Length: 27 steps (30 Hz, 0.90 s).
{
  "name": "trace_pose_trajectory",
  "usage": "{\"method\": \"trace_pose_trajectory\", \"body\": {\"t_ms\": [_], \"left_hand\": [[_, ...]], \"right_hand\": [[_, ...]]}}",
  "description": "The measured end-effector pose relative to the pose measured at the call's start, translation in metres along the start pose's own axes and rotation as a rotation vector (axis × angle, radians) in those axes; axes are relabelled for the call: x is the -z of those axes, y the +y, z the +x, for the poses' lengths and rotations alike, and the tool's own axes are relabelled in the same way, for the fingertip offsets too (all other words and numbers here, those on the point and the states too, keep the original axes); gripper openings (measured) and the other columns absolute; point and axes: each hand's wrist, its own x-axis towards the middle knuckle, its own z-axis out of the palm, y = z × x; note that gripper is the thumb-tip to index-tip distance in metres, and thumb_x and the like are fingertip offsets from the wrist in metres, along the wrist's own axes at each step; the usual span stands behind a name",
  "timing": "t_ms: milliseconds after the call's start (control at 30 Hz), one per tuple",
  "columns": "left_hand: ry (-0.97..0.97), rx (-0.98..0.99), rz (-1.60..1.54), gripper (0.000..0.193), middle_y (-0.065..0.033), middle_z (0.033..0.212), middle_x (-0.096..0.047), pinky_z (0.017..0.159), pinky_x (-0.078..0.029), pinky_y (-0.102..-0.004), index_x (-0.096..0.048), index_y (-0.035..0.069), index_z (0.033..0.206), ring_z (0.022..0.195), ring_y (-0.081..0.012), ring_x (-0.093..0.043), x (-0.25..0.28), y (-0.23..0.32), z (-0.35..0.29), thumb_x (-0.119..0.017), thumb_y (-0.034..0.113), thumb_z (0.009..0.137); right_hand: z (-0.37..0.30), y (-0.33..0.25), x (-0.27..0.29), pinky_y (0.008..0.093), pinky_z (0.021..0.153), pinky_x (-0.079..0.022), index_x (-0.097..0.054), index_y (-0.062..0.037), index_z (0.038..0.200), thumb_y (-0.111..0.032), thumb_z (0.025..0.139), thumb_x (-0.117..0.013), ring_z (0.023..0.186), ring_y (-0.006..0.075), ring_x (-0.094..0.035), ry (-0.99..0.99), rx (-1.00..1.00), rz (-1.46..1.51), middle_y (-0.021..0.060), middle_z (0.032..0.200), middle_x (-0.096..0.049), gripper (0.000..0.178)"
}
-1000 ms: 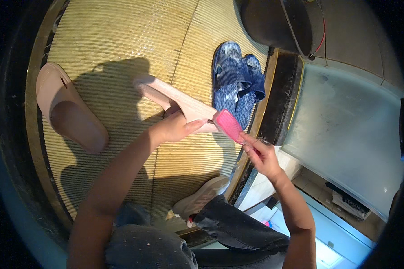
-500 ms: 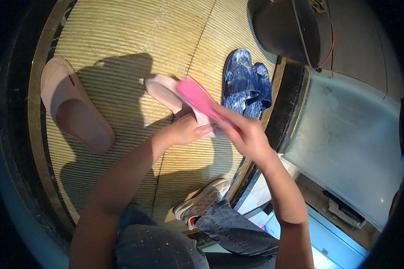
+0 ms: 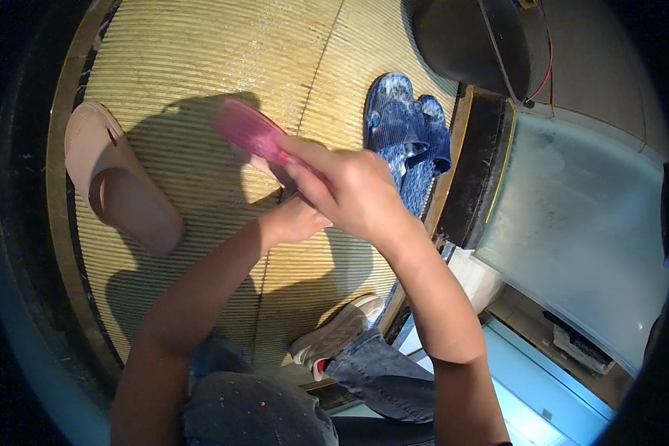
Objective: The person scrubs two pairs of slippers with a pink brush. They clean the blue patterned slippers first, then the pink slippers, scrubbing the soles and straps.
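My right hand (image 3: 353, 189) is closed round the handle of a pink brush (image 3: 251, 135), whose head is smeared by motion. The brush lies over the pale pink slipper (image 3: 262, 164), most of which it and my right hand hide. Below them my left hand (image 3: 296, 221) grips that slipper, its fingers partly covered. The matching slipper (image 3: 137, 195) lies sole down on the ribbed floor to the left. A pair of blue and white mottled slippers (image 3: 401, 141) sits to the right of my hands.
A large dark bucket (image 3: 461, 41) stands at the far right. The ribbed yellowish floor (image 3: 215, 52) is wet and shiny at the back. A raised dark ledge (image 3: 474, 175) borders it, with a frosted panel (image 3: 572, 238) beyond. My shoe (image 3: 334, 334) rests near the front.
My right hand has swept the brush left and toward the slipper's toe end, now covering more of it. My left hand stays nearly in place, still gripping the slipper.
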Motion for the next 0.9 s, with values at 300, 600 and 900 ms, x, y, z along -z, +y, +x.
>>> {"method": "trace_pose_trajectory", "body": {"t_ms": [300, 600, 900], "left_hand": [[-0.005, 0.08, 0.217, 0.034, -0.0182, 0.115, -0.064, 0.094, -0.045, -0.0394, -0.059, 0.003, 0.12, 0.108, -0.0323, -0.06, 0.011, 0.025, 0.008, -0.053, 0.025, 0.095], [-0.046, 0.078, 0.097, 0.03, -0.0124, 0.115, -0.063, 0.095, -0.045, -0.0367, -0.06, 0.003, 0.116, 0.108, -0.0243, -0.058, 0.011, 0.011, 0.006, -0.059, 0.019, 0.09], [-0.044, -0.012, 0.164, 0.03, -0.0158, 0.112, -0.065, 0.089, -0.048, -0.0369, -0.062, 0.003, 0.117, 0.105, -0.0266, -0.062, 0.015, 0.017, -0.002, -0.06, 0.019, 0.091]], "right_hand": [[-0.146, 0.067, 0.022, 0.0352, 0.057, -0.052, -0.06, -0.0141, 0.128, -0.01, 0.086, -0.065, 0.062, 0.0283, -0.067, 0.083, -0.229, -0.013, 0.0173, 0.074, -0.066, 0.042], [-0.102, 0.032, -0.009, 0.0359, 0.054, -0.052, -0.059, -0.0142, 0.131, -0.013, 0.087, -0.065, 0.055, 0.0239, -0.062, 0.145, -0.168, 0.059, 0.0134, 0.068, -0.063, 0.044], [-0.148, 0.038, -0.002, 0.0346, 0.051, -0.05, -0.057, -0.015, 0.132, -0.012, 0.084, -0.068, 0.055, 0.0217, -0.061, 0.017, -0.196, -0.133, 0.0106, 0.068, -0.061, 0.049]]}}
